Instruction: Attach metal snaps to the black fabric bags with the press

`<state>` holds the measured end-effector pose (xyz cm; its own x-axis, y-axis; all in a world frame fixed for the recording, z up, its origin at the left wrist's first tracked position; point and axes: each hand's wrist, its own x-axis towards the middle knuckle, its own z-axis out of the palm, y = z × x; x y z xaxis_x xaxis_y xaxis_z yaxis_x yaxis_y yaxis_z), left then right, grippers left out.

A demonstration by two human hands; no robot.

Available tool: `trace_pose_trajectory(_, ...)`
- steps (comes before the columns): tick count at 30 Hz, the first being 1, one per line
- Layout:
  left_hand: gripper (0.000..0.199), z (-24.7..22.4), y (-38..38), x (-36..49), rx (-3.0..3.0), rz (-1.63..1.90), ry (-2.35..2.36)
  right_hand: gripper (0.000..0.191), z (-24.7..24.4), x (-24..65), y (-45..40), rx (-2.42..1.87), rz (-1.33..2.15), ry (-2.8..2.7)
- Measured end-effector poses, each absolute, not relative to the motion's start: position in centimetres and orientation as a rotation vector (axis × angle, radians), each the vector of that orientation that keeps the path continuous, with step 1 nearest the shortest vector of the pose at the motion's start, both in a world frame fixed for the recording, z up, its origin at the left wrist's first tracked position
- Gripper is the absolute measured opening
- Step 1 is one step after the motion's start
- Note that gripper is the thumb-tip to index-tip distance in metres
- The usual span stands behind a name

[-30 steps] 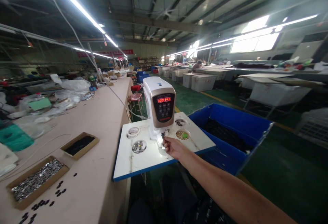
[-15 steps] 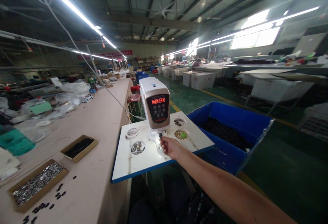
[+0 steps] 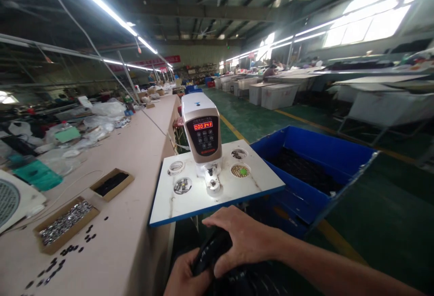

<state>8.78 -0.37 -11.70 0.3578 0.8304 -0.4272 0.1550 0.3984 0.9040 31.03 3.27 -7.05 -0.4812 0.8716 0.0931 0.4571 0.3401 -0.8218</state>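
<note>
My left hand [image 3: 188, 274] is closed on black fabric [image 3: 215, 246] at the bottom middle, in front of the small table. Over the same fabric is my right hand [image 3: 249, 237], thumb and fingers spread apart around it. Beyond my hands stands a white and bronze press machine [image 3: 203, 129] with a red lit display reading 000343. It rests on a white board [image 3: 224, 199] with blue edges. Round openings in the board hold gold parts [image 3: 240, 171] with a green piece, and silver parts [image 3: 182, 186].
Along the left runs a long table [image 3: 135, 160] bearing a box of silver rings [image 3: 66, 223], a box of black pieces [image 3: 111, 183] and loose black discs. A blue bin [image 3: 294, 205] with dark cloth stands right.
My right hand has left the machine's press point and come down to the black fabric. My left hand has come into view with the fabric. The view has shifted slightly.
</note>
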Motion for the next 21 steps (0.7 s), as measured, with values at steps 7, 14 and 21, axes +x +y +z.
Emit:
trace_pose_trajectory(7, 0.013, -8.7, 4.3, 10.9, 2.045, 0.545, 1.195, 0.004, -9.5, 32.3, 4.5, -1.360, 0.751, -2.280)
trace_pose_trajectory(14, 0.014, -10.5, 6.8, 11.8, 1.967, 0.631, 1.164, 0.017, -11.0, 33.1, 6.4, -1.361, 0.752, -2.120)
trace_pose_trajectory(21, 0.017, -12.5, 7.4, 12.1, 2.066, 0.541, 1.178, 0.013, -12.2, 33.5, 7.1, -1.403, 0.447, -2.489)
